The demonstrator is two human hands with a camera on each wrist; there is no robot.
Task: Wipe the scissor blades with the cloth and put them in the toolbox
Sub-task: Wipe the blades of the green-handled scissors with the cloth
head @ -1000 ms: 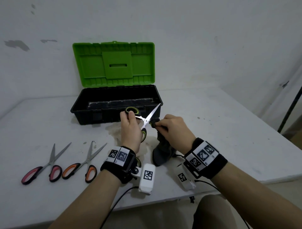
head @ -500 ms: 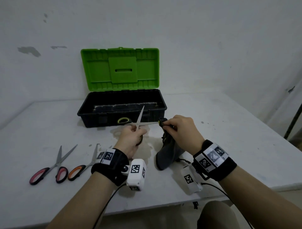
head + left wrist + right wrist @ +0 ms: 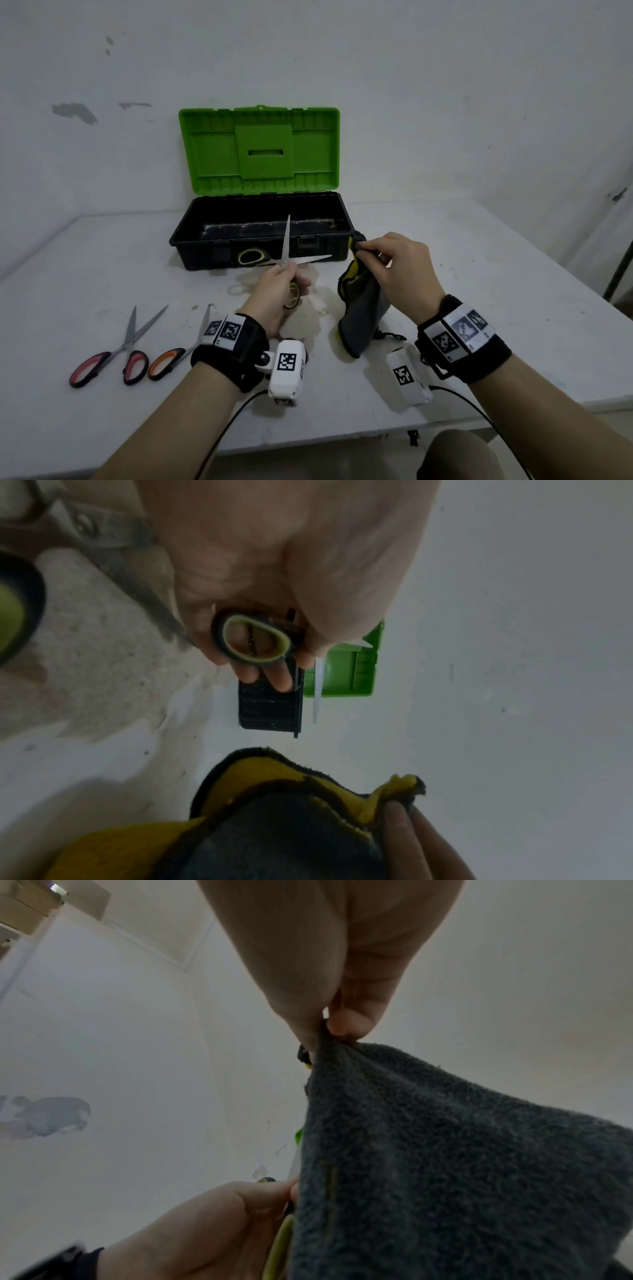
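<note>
My left hand (image 3: 281, 287) grips the green-handled scissors (image 3: 286, 251) by one handle loop (image 3: 255, 639), just in front of the toolbox. Their blades are spread wide, one pointing up and one pointing right. My right hand (image 3: 380, 260) pinches the top of a grey and yellow cloth (image 3: 363, 308) to the right of the blades, apart from them. The cloth (image 3: 445, 1164) hangs down to the table. The black toolbox (image 3: 191, 226) stands open behind, its green lid (image 3: 260, 150) upright.
Two more pairs of scissors lie at the front left of the white table (image 3: 479, 274): a pink-handled pair (image 3: 113, 353) and an orange-handled pair (image 3: 174, 353) partly hidden by my left wrist. A white wall rises close behind the toolbox.
The scissor blades have spread wider. My right hand with the cloth has slid off the end of the blade and moved away to the right.
</note>
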